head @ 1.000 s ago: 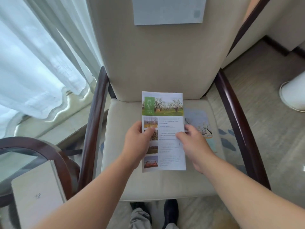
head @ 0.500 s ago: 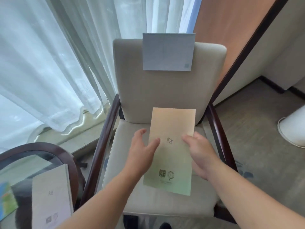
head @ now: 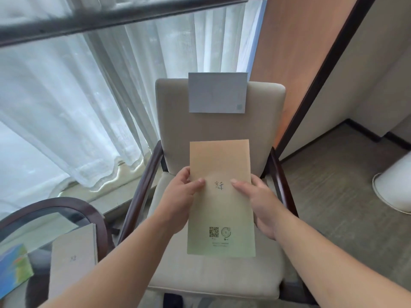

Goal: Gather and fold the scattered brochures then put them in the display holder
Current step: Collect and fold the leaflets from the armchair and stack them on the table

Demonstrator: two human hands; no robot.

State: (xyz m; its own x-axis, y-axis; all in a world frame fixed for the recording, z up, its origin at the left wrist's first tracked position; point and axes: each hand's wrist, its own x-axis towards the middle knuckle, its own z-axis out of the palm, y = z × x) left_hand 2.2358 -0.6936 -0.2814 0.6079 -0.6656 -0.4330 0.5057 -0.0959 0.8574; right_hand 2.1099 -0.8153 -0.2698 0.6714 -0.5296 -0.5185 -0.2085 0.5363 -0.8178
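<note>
Hands: my left hand (head: 181,194) and right hand (head: 260,203) pinch the brochure (head: 219,158) by its side edges, thumbs on front | held above the chair (head: 175,130) seat | thin light paper, probably floppy and creasable: best gripped mid-edge, gently | second brochure (head: 216,92) hangs over the chair back

both forearms (head: 124,258) bare, left grip (head: 180,196) and right grip (head: 260,203) bare, thumbnails (head: 201,180) short and plain.

Left hand (head: 182,192) and right hand (head: 259,201) pinched folded tan brochure (head: 220,196) by its sides above armchair (head: 218,272); grey leaflet (head: 216,92) hung on armchair's backrest; glass table (head: 40,227) left of armchair.
</note>
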